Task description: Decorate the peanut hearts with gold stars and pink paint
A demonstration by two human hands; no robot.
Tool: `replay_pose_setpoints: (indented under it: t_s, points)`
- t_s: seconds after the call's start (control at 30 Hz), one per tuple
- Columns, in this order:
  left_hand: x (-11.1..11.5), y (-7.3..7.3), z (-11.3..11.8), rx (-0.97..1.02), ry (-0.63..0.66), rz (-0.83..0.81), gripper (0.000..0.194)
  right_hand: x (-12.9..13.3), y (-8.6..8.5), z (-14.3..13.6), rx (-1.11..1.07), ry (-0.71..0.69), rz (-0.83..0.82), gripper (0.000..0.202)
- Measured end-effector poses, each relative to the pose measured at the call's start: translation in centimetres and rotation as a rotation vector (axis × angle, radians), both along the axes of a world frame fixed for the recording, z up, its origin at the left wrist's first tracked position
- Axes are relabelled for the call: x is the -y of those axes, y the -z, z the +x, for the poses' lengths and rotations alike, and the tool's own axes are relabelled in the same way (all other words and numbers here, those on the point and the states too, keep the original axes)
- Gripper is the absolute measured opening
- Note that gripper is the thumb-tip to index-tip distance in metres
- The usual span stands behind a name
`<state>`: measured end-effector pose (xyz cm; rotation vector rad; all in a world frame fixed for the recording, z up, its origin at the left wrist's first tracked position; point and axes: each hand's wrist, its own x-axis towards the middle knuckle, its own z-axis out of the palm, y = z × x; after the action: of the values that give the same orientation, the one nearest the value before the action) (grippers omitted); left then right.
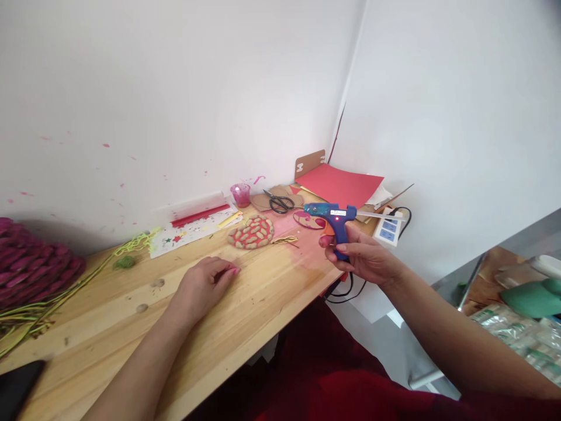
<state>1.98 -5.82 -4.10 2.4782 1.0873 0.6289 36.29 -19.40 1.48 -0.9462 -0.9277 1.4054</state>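
Note:
My right hand (366, 254) is wrapped round the handle of a blue hot glue gun (339, 225), held up at the table's right edge. Its red light is lit, its nozzle points left, and a pale glue stick (379, 216) sticks out at the back. On the wooden table (245, 316) rests my left hand (204, 289), fingers curled in and thumb near the index tip, with nothing visible in them. Just beyond it lies an oval piece (250, 232), red with peanut shells stuck over it. Black-handled scissors (281, 203) lie behind, left of the nozzle.
A pink-stained cup (241, 195) stands by the wall. Red paper (337, 182) covers the back corner, and a white power strip (388, 227) sits at the right edge. At left are a magenta woven piece (39, 263), yellow strands (83, 280) and a black object (20, 383).

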Motion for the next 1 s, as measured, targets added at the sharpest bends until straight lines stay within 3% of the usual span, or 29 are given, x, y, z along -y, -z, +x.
replay_pose_setpoints:
  t_s: [0.13, 0.67, 1.0]
  points:
    - [-0.1, 0.3, -0.1, -0.001, 0.004, 0.012, 0.032, 0.1, 0.3, 0.1, 0.048, -0.027, 0.044, 0.031]
    - [0.0, 0.1, 0.1, 0.001, 0.013, 0.024, 0.032, -0.9, 0.7, 2.1, 0.179, 0.134, -0.004, 0.043]
    - [0.1, -0.1, 0.0, -0.006, -0.002, 0.0, 0.031, -0.7, -0.1, 2.7, 0.048, 0.112, 0.012, 0.041]
